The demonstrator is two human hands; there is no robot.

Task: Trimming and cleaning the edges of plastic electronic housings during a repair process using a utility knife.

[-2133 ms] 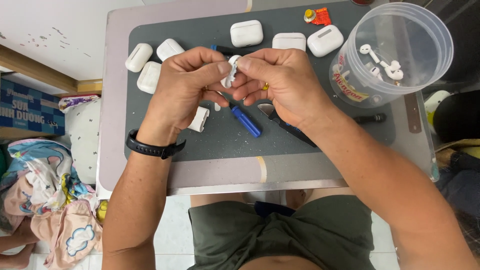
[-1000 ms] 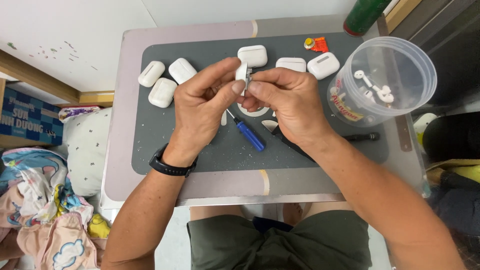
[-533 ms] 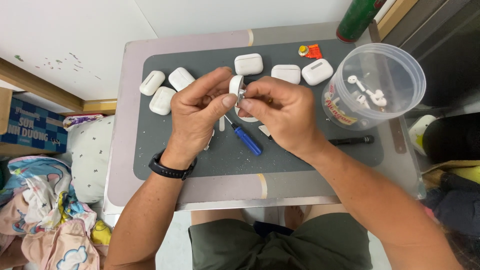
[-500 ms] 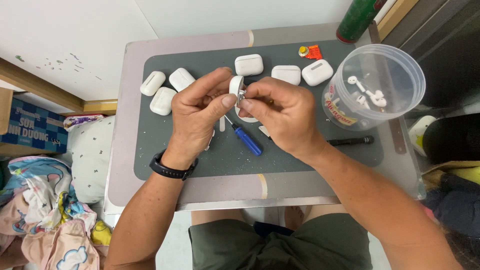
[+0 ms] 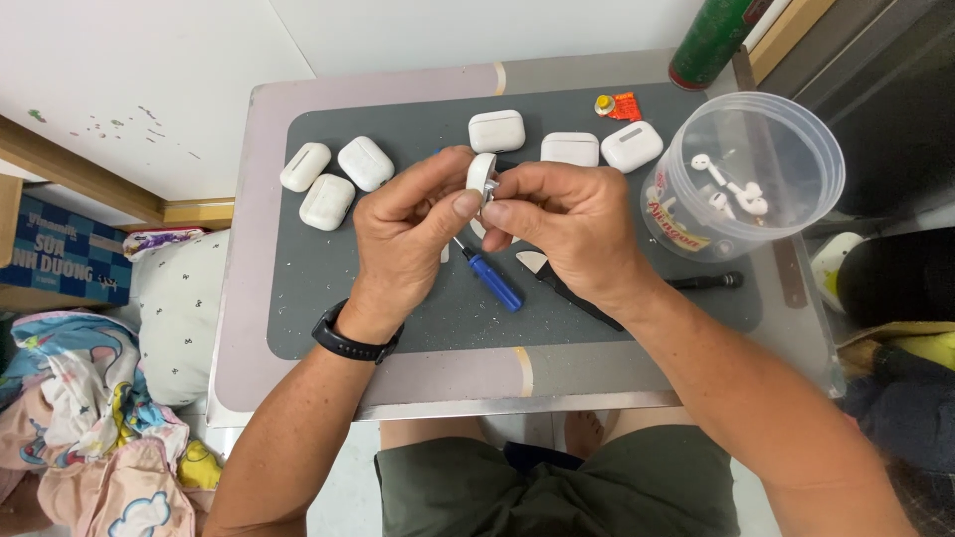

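Left hand (image 5: 403,234) and right hand (image 5: 567,229) pinch one small white rounded plastic earbud case (image 5: 481,175) between fingertips above the dark grey work mat (image 5: 398,318), blue-handled screwdriver (image 5: 494,282) lying just beneath.

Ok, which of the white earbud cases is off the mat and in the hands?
The white case pinched between the left hand and right hand, held up on edge above the grey mat. The six other cases lie flat on it, untouched.
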